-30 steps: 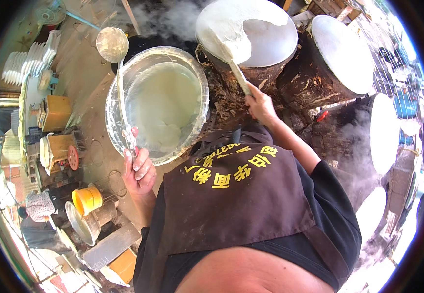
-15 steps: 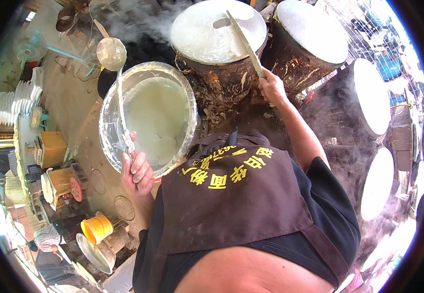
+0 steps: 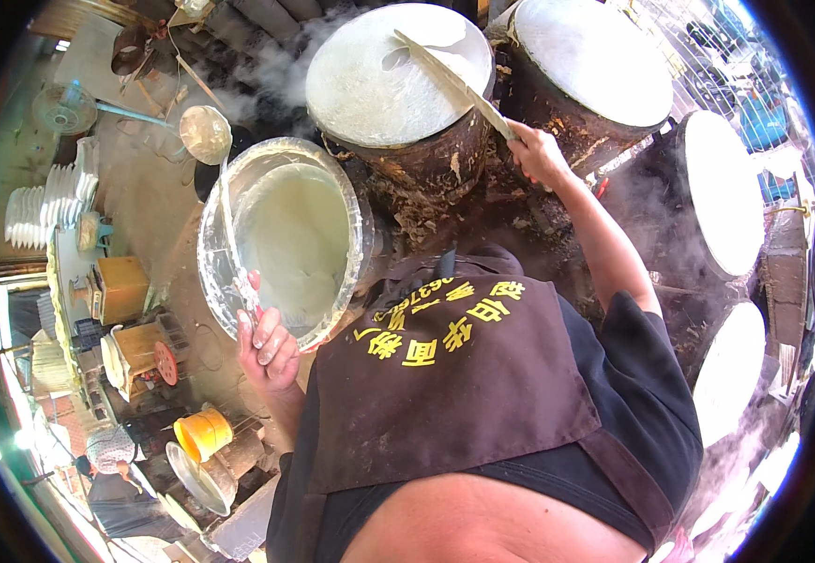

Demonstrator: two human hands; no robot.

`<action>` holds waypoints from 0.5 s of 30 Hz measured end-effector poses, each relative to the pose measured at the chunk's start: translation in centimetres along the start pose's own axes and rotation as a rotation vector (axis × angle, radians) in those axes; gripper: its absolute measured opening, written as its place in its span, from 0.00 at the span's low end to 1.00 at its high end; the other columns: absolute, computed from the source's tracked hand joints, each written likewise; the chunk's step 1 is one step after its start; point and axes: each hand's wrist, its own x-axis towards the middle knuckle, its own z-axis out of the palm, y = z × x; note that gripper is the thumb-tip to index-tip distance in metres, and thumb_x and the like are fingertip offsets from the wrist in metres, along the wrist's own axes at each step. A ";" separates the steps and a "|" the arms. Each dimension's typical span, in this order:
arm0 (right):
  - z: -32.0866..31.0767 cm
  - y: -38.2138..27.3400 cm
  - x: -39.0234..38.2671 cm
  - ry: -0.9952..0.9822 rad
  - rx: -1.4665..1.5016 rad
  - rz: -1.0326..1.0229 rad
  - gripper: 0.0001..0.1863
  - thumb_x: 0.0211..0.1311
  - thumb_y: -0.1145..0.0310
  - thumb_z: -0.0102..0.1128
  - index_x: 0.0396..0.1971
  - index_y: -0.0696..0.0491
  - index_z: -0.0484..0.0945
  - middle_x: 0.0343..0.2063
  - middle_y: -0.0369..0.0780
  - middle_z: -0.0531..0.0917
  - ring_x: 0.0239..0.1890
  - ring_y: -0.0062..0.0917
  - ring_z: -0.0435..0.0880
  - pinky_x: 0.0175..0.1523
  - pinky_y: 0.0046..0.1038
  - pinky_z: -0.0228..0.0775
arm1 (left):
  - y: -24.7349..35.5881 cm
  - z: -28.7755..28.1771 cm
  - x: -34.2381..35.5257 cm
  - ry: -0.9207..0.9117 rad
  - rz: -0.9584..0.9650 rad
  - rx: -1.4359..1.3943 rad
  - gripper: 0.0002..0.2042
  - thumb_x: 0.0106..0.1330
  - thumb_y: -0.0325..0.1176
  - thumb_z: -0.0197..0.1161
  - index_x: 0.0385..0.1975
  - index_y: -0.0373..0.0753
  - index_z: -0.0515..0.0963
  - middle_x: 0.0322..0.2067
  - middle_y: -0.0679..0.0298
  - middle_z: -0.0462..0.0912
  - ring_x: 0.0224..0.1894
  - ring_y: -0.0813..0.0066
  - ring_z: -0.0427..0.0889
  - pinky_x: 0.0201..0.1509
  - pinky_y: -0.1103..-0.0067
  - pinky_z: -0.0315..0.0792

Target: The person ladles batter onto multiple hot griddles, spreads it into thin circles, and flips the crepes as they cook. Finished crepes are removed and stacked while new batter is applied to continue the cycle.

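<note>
Closest to the camera, a dark brown cloth apron (image 3: 454,403) with yellow printed characters covers the front of a black short-sleeved shirt (image 3: 651,375). Of the person's two hands, the left hand (image 3: 271,349), its fingers smeared with white, is closed around the lower end of a long-handled, white-caked round ladle (image 3: 227,216). The ladle's handle passes over the left side of a large, round, deep metal tub (image 3: 218,272), and its coated bowl sits beyond the tub's far left edge. A pale greenish-white liquid (image 3: 300,230) lies in the tub, whose wall is streaked with dried white. The right hand (image 3: 539,155), on an outstretched arm, grips the near end of a long, flat, pale spatula (image 3: 454,80). The spatula's blade reaches across the white round top (image 3: 370,89) of a dark, crusted drum (image 3: 417,174); whether it touches that surface cannot be told. A grey oval patch shows beside the blade's tip. To the right stands a second dark drum with a white round top (image 3: 595,61). Off to the left are a yellow plastic bucket (image 3: 203,434) and a boxy brown wooden stool (image 3: 121,289). Farther away, steam (image 3: 281,66) drifts past the first drum, and a round fan (image 3: 63,108) stands at the upper left.
</note>
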 end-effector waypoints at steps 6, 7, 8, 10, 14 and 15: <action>1.0 4.8 1.6 0.074 -0.244 -0.630 0.21 0.60 0.72 0.57 0.55 0.52 0.73 0.30 0.51 0.83 0.31 0.39 0.86 0.36 0.35 0.77 | -2.0 1.8 1.4 -0.009 0.016 0.005 0.26 0.75 0.37 0.43 0.69 0.45 0.44 0.21 0.67 0.61 0.15 0.86 0.60 0.06 0.91 0.57; 0.6 5.5 2.1 0.079 -0.259 -0.592 0.21 0.60 0.72 0.57 0.55 0.52 0.73 0.30 0.50 0.83 0.31 0.39 0.85 0.36 0.35 0.77 | -2.3 2.0 1.7 -0.004 0.022 0.009 0.26 0.75 0.37 0.43 0.69 0.44 0.44 0.21 0.67 0.61 0.15 0.86 0.60 0.06 0.91 0.57; 0.2 6.0 2.9 0.084 -0.274 -0.555 0.21 0.60 0.72 0.57 0.55 0.51 0.73 0.30 0.50 0.83 0.31 0.40 0.85 0.37 0.35 0.77 | -2.6 2.2 1.9 0.000 0.029 0.012 0.26 0.75 0.37 0.43 0.69 0.44 0.44 0.21 0.67 0.61 0.15 0.86 0.60 0.06 0.91 0.57; -1.2 5.4 5.6 0.115 -0.284 -0.487 0.21 0.60 0.72 0.56 0.55 0.51 0.73 0.30 0.50 0.83 0.31 0.40 0.85 0.36 0.35 0.76 | -3.1 2.9 2.3 0.013 0.032 0.014 0.26 0.75 0.37 0.43 0.69 0.43 0.45 0.21 0.66 0.61 0.15 0.86 0.60 0.06 0.91 0.56; -2.2 3.6 11.0 0.254 -0.360 -0.560 0.20 0.60 0.71 0.57 0.54 0.52 0.74 0.31 0.50 0.83 0.28 0.40 0.84 0.32 0.35 0.76 | -4.0 4.1 2.8 0.058 0.051 0.022 0.26 0.75 0.37 0.43 0.69 0.42 0.45 0.21 0.66 0.61 0.14 0.86 0.59 0.06 0.91 0.54; -2.1 3.4 11.2 0.228 -0.324 -0.568 0.20 0.60 0.71 0.57 0.54 0.52 0.74 0.32 0.50 0.83 0.28 0.40 0.84 0.33 0.35 0.76 | -4.2 4.5 2.9 0.077 0.062 0.032 0.26 0.75 0.37 0.43 0.69 0.42 0.45 0.20 0.66 0.61 0.14 0.86 0.59 0.06 0.91 0.53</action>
